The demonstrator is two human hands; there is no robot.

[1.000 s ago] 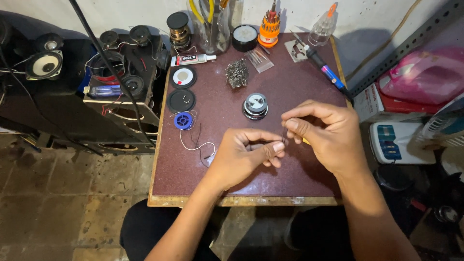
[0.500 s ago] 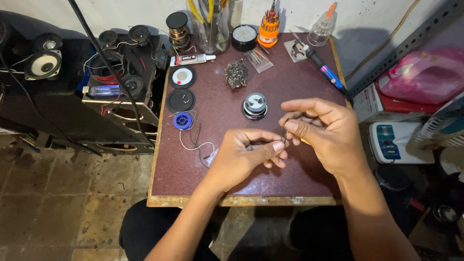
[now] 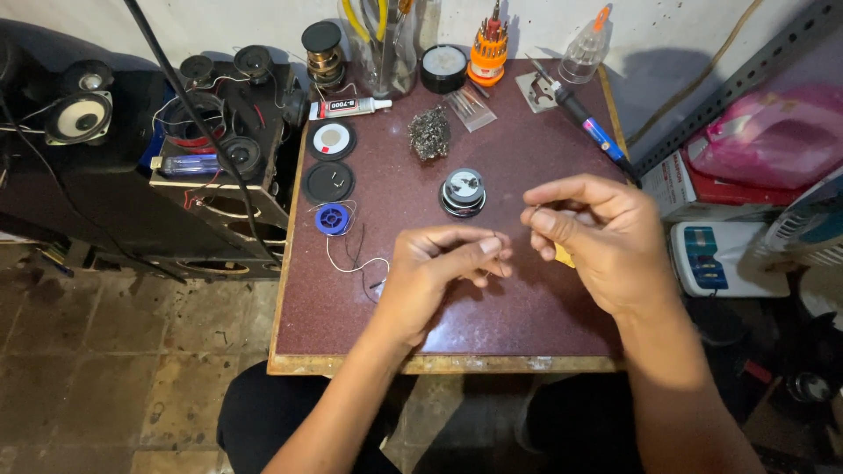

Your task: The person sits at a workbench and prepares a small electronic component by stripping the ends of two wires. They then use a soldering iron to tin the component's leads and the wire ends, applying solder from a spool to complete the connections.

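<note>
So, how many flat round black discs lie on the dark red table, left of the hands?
2: the disc with a white centre, and the plain black disc just below it.

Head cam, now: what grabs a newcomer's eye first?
Two bare hands meet over the middle of the dark red table: the left hand and right hand each pinch something too fine to make out. Just behind them sits a small round speaker, and a blue-handled soldering iron lies slanted at the far right corner.
</note>
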